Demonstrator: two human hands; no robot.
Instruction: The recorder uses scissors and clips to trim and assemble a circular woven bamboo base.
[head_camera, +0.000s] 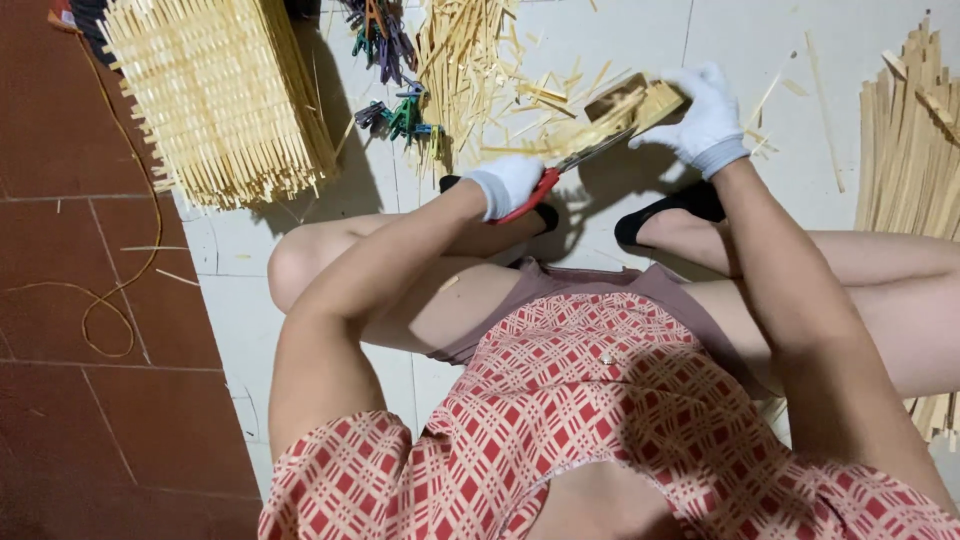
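My left hand (508, 182), in a white glove, grips red-handled scissors (560, 168) whose blades point up and to the right. My right hand (703, 118), also gloved in white, holds a small woven bamboo piece (628, 104) by its right side. The scissor blades meet the lower edge of that piece. Both hands are above the white floor, beyond my knees.
A large woven bamboo basket frame (215, 90) lies at the top left. Loose bamboo strips (470, 70) and coloured clothes pegs (395, 110) are scattered at the top middle. A bundle of bamboo slats (910, 140) lies at the right. A thin cord (110, 290) loops over red tiles at the left.
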